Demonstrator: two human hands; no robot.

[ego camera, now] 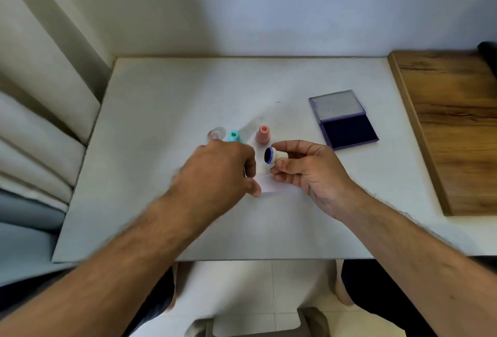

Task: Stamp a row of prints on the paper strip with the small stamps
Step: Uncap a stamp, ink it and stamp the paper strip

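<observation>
**Head cam: inked stamp pinched in the right hand**

Pinched sideways between right hand [309, 172] thumb and fingers: a small cream stamp [274, 157], its dark blue inked face turned left, lifted off the table. Left hand [217, 172] a bit motion-blurred, fingers curled down over the paper strip [269, 186]; can't tell if actually gripping or just pressing it. Strip mostly hidden under that hand, white corner poking out between both hands. Just beyond the left knuckles: teal stamp [234, 136], clear-ish stamp [215, 134] to its left, pink stamp [263, 134] standing upright to the right. Open purple ink pad [347, 129] further right on the white table [161, 94], wooden board [451, 121] past that.
</observation>
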